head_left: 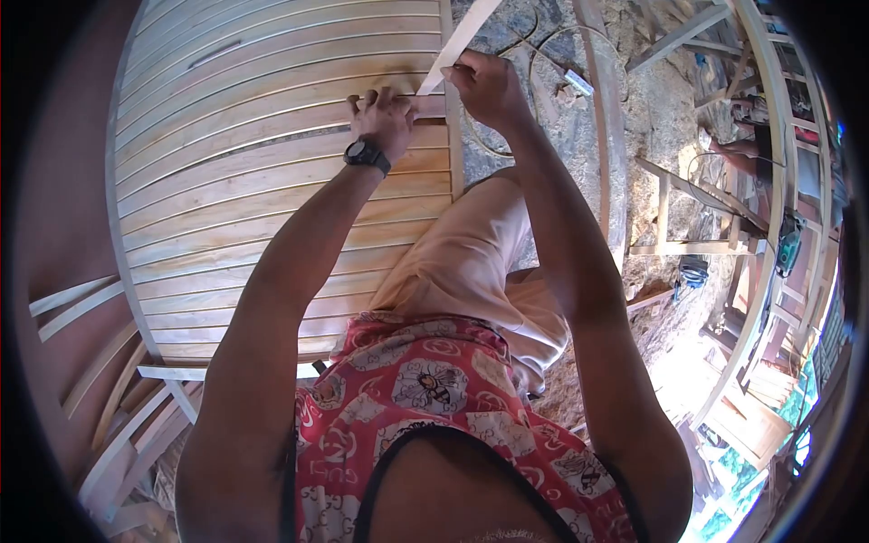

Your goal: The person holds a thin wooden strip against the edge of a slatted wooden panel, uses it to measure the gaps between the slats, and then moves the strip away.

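Observation:
A large panel of pale wooden slats (299,195) lies in front of me, with thin grooves between the boards. My left hand (384,118), a black watch (366,156) on its wrist, rests on the slats with fingers spread and slightly bent. Just below those fingers, a dark gap runs along between two boards. My right hand (491,88) has its thumb and fingers closed around a pale wooden strip (463,38), over the panel's right edge. The strip slants down, its lower end near the left fingertips.
A cable and a small white box (577,83) lie on the rough ground right of the panel. Wooden framing (679,41) stands at the right, with a green power tool (790,244) on it. Another person's leg (738,147) shows beyond. Loose wood strips (113,380) lie lower left.

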Tool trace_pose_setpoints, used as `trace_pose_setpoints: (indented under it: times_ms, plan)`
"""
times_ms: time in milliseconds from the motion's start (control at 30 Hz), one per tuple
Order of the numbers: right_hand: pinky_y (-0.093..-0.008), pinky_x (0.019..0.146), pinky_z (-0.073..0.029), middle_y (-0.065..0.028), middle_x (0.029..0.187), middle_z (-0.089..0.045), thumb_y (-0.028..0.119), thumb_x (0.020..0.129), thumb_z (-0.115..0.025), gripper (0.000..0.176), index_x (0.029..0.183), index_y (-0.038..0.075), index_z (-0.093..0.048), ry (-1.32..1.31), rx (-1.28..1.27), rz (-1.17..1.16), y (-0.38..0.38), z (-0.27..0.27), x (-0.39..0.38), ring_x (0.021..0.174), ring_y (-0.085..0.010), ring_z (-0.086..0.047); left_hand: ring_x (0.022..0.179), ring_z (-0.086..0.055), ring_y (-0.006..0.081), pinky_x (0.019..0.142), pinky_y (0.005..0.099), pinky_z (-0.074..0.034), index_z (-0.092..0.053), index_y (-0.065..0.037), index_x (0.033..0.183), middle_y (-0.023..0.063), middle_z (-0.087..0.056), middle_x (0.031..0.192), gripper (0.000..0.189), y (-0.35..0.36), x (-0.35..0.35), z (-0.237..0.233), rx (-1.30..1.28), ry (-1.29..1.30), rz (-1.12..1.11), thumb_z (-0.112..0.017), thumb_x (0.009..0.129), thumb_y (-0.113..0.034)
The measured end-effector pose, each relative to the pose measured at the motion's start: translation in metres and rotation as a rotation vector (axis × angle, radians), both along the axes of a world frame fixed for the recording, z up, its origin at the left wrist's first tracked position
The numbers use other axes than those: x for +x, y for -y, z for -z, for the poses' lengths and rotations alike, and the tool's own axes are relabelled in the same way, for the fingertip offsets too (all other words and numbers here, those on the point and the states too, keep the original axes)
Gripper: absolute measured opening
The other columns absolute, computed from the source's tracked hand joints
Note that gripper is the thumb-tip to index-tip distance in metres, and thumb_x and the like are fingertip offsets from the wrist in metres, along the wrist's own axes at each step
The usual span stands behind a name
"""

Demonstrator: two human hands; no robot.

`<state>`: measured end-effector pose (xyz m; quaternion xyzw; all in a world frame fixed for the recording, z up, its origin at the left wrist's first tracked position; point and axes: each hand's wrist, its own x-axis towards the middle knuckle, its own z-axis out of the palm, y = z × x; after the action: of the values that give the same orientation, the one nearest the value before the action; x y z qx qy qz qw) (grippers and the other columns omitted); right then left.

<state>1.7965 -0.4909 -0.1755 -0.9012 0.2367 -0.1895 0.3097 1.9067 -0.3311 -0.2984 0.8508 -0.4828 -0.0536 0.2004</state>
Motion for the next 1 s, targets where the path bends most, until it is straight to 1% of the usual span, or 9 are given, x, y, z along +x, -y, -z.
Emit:
trace_pose_setpoints:
  times_ms: [67,133,200,233,333,400,567,633,1000]
  plan:
    - [-0.0417,0.066,-0.055,-0.0196,0.081,-0.072,0.017,0.092,-0.075,0.014,0.095,0.003,-0.073,-0.027,0.004,-0.027,0.001,-0.008,0.0,0.072,-0.037,-0.07,0.116,-0.06,0.0294,0.107,0.0618,-0.036,-0.076,-0.02,0.107,0.0019,-0.065,0.118,0.024,-0.002,0.0,0.002,-0.007,0.061,0.038,-0.074,0.091,-0.038]
    - [-0.041,0.064,-0.055,-0.0186,0.08,-0.072,0.017,0.092,-0.075,0.014,0.094,0.004,-0.074,0.116,0.033,-0.005,-0.002,-0.02,0.0,0.069,-0.0363,-0.07,0.113,-0.062,0.029,0.108,0.0594,-0.038,-0.075,-0.023,0.108,0.0004,-0.066,0.117,0.022,-0.007,0.0,-0.002,-0.012,0.126,0.067,-0.076,0.09,-0.036]
    - [-0.041,0.063,-0.055,-0.0181,0.079,-0.072,0.017,0.092,-0.075,0.013,0.095,0.004,-0.074,0.098,0.037,0.004,-0.006,-0.034,-0.007,0.069,-0.0359,-0.07,0.116,-0.06,0.0319,0.111,0.0628,-0.034,-0.071,-0.025,0.12,0.0037,-0.062,0.125,0.035,-0.015,0.001,-0.009,-0.018,0.103,0.137,-0.077,0.089,-0.04]
    - [-0.0411,0.063,-0.055,-0.0177,0.079,-0.072,0.017,0.091,-0.075,0.013,0.095,0.005,-0.074,0.074,0.039,0.023,-0.008,-0.037,-0.011,0.069,-0.0356,-0.07,0.116,-0.06,0.0319,0.111,0.0628,-0.034,-0.071,-0.025,0.12,0.0037,-0.062,0.125,0.035,-0.019,0.002,-0.012,-0.014,0.104,0.139,-0.077,0.089,-0.04]
    - [-0.0428,0.064,-0.055,-0.0169,0.079,-0.073,0.017,0.091,-0.076,0.012,0.097,0.006,-0.076,0.115,0.088,0.022,-0.016,-0.023,-0.022,0.069,-0.0354,-0.071,0.122,-0.057,0.0359,0.113,0.0654,-0.03,-0.067,-0.027,0.13,0.0062,-0.056,0.135,0.048,-0.025,0.007,-0.023,0.012,0.057,0.194,-0.079,0.087,-0.046]
    - [-0.0436,0.064,-0.056,-0.0168,0.081,-0.074,0.016,0.091,-0.075,0.011,0.097,0.007,-0.076,0.074,0.066,0.029,-0.02,-0.015,-0.027,0.07,-0.0357,-0.072,0.129,-0.053,0.0348,0.116,0.0698,-0.027,-0.062,-0.016,0.138,0.0067,-0.054,0.137,0.065,-0.026,0.008,-0.035,0.123,0.029,0.271,-0.078,0.086,-0.051]
    - [-0.0451,0.066,-0.058,-0.0175,0.086,-0.075,0.015,0.092,-0.074,0.009,0.097,0.008,-0.077,0.076,0.072,0.026,-0.031,-0.005,-0.031,0.076,-0.0376,-0.075,0.131,-0.051,0.0345,0.117,0.0706,-0.026,-0.064,-0.017,0.138,0.0072,-0.053,0.139,0.063,-0.021,0.01,-0.03,0.194,0.031,0.273,-0.079,0.086,-0.049]
    - [-0.0376,0.072,-0.059,-0.0145,0.091,-0.078,0.019,0.095,-0.076,0.015,0.104,0.007,-0.079,-0.017,0.081,0.041,-0.032,-0.004,-0.033,0.08,-0.0272,-0.077,0.131,-0.051,0.0346,0.117,0.0707,-0.026,-0.065,-0.017,0.138,0.0075,-0.053,0.138,0.062,-0.022,0.01,-0.03,0.177,0.033,0.273,-0.08,0.086,-0.048]
    - [-0.0356,0.07,-0.057,-0.0151,0.09,-0.078,0.016,0.096,-0.075,0.014,0.104,0.005,-0.079,0.033,0.062,0.026,-0.032,0.002,-0.036,0.076,-0.0249,-0.076,0.13,-0.051,0.0351,0.117,0.0714,-0.027,-0.065,-0.014,0.134,0.0087,-0.053,0.136,0.049,-0.02,0.009,-0.031,0.171,0.024,0.279,-0.076,0.092,-0.037]
